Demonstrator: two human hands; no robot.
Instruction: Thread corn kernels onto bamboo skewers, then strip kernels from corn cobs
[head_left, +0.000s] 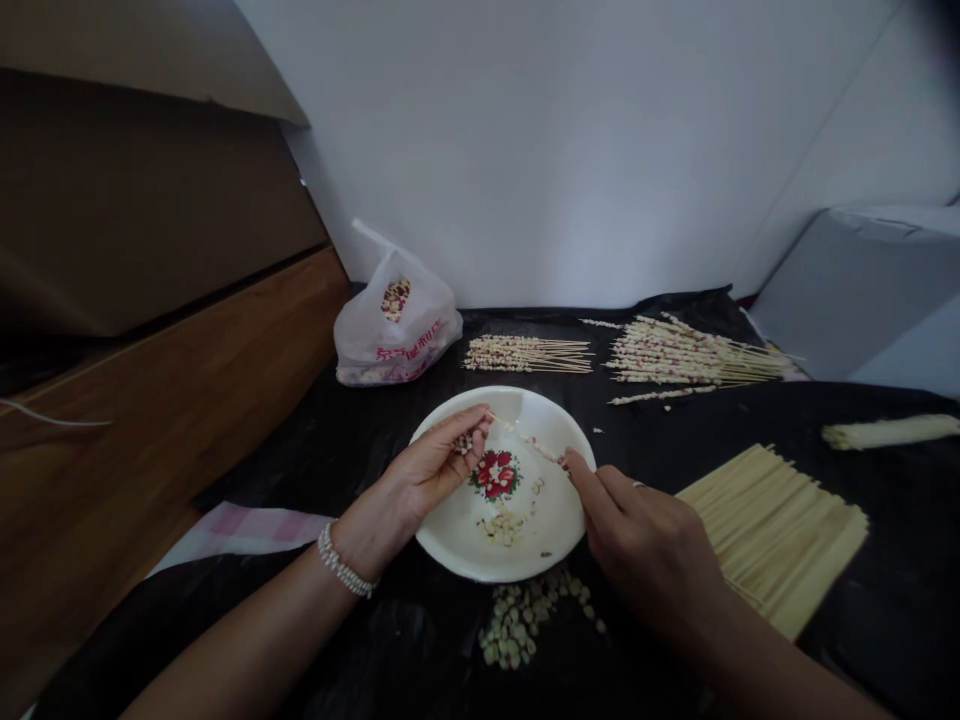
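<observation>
Over an enamel bowl (427, 545) with a red flower print, my left hand (442, 455) is closed around several small pale-and-reddish kernels (463, 441), its thumb and forefinger pinching at the tip of a thin skewer. Kernels are threaded along that skewer (536, 445), which slants across the bowl. At its lower end my right hand (637, 515) grips it, fingers wrapped round. Loose kernels (502, 527) lie in the bowl's bottom. The kernels look like corn, though they are too small to be sure.
Behind the bowl stand a white plastic bag (401, 340) of kernels, a row of filled skewers (529, 354) and a larger pile (675, 350). Bare sticks (780, 530) lie at right, a wrapped bundle (892, 431) beyond. More kernels (517, 620) sit on black plastic sheeting (420, 650).
</observation>
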